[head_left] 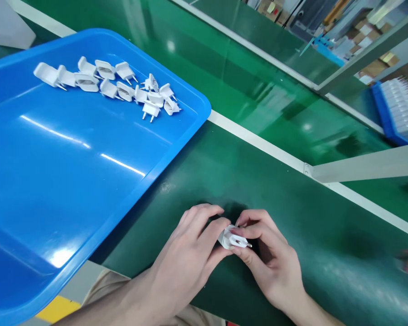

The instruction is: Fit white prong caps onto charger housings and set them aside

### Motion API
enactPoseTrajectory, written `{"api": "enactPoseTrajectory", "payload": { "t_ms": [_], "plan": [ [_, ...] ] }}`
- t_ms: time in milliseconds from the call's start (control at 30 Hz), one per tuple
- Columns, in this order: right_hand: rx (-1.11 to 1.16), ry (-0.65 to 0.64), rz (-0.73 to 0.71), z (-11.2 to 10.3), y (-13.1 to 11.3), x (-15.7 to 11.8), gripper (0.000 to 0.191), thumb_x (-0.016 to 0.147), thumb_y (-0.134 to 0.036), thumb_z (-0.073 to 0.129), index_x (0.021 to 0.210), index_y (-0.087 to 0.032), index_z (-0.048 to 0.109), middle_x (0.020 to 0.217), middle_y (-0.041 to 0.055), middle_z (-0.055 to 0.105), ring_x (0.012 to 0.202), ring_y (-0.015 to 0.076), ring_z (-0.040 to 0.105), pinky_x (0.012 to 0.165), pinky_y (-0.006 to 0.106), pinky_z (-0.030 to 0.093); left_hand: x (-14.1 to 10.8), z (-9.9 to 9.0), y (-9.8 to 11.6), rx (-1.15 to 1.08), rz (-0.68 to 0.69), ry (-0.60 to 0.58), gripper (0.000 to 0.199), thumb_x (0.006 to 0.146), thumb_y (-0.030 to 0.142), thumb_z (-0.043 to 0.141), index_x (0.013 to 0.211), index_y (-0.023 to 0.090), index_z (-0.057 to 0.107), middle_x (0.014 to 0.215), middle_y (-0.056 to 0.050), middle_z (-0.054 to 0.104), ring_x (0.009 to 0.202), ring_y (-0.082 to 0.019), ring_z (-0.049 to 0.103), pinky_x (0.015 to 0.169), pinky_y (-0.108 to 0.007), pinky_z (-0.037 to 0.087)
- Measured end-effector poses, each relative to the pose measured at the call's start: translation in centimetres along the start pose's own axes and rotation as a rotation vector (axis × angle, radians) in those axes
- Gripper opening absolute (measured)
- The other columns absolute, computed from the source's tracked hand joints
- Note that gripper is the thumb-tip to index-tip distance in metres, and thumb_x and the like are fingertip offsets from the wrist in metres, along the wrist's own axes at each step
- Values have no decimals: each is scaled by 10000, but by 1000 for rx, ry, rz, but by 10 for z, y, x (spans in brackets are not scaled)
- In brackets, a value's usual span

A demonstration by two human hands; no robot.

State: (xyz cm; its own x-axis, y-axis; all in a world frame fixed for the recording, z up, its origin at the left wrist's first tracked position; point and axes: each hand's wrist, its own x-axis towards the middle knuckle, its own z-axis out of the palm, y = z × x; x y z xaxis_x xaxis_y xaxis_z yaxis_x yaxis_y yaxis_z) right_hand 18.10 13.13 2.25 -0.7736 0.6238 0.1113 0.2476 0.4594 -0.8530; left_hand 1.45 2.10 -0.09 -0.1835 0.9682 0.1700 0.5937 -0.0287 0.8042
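Note:
Between my two hands is a white two-pin plug adapter [227, 238], above the green tabletop near its front edge. My left hand [193, 240] grips its left end between thumb and fingers. The fingers of my right hand [272, 253] are closed on the other end, the pin side, with metal pins pointing right. Part of the adapter is hidden by the fingertips. To the left, a blue tray [98, 217] holds several loose white plug housings [110, 88] along its far side, some with pins showing.
A white rail [258, 140] runs along the far edge of the green table [326, 235], with a pale metal post [367, 164] rising at right. Another blue tray [386, 113] packed with white parts stands beyond it. Cardboard boxes [370, 38] are at the upper right.

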Motion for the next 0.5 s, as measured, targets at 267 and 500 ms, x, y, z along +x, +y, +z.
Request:
{"api": "enactPoseTrajectory", "payload": {
  "t_ms": [267, 500],
  "plan": [
    [-184, 13, -83, 3, -7, 0, 152, 977, -86, 606, 1059, -215, 610, 1085, 63, 570, 959, 195, 601, 808, 341, 533, 2, -1, 1, -13, 8, 17, 186, 1067, 310, 528, 1216, 209, 577, 1292, -105, 588, 1217, -249, 566, 993, -405, 532],
    [-114, -80, -61, 0, -3, 2, 117, 1023, -157, 585, 1104, -241, 577, 1196, 72, 568, 1099, 207, 597, 920, 352, 521, 0, 0, -1, -41, 15, 7, 203, 1053, 288, 560, 1246, 223, 562, 1324, -91, 582, 1245, -244, 556, 1024, -404, 515]
  ]
}}
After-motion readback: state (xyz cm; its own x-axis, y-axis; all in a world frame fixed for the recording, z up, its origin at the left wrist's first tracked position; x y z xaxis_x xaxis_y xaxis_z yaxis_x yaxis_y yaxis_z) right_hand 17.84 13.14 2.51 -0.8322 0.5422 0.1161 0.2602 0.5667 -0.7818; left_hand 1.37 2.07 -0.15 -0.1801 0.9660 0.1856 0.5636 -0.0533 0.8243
